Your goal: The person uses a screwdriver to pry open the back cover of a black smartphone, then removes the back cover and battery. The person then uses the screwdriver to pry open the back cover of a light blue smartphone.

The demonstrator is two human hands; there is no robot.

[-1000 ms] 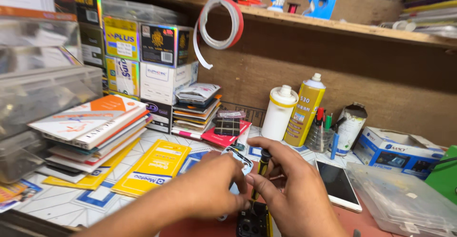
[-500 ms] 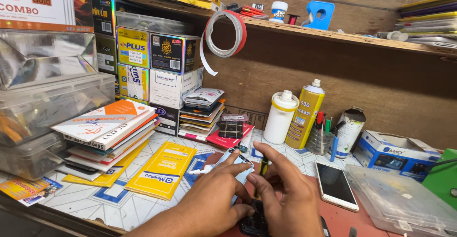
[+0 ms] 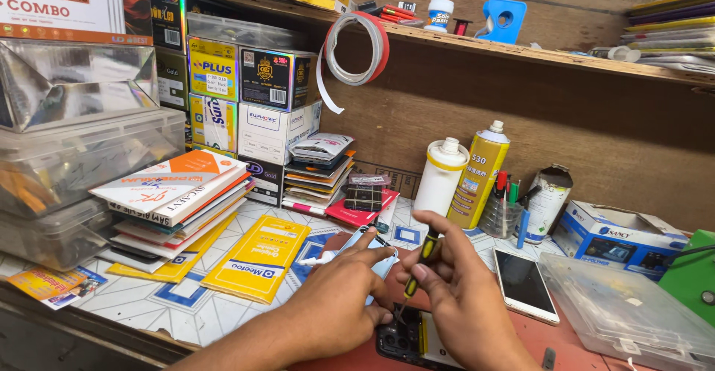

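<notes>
My right hand [image 3: 463, 296] grips a small screwdriver [image 3: 418, 267] with a yellow and black handle, its tip down in the opened back of a dark phone [image 3: 408, 341] lying at the near edge of the bench. My left hand [image 3: 344, 290] rests beside it, fingers on the phone's left end, steadying it. A pale blue piece [image 3: 378, 261] lies under the left fingertips; what it is cannot be told.
A white phone [image 3: 526, 284] lies face up to the right, next to a clear plastic box [image 3: 630, 311]. Behind stand a white bottle [image 3: 440, 179], a yellow spray can [image 3: 479, 174] and a pen cup [image 3: 500, 214]. A yellow packet [image 3: 258, 256], stacked packets [image 3: 176, 196] and boxes [image 3: 246, 103] fill the left.
The view has tilted up and shifted, and both hands have slid a little lower in it. The hands stay on the phone with the screwdriver held upright.
</notes>
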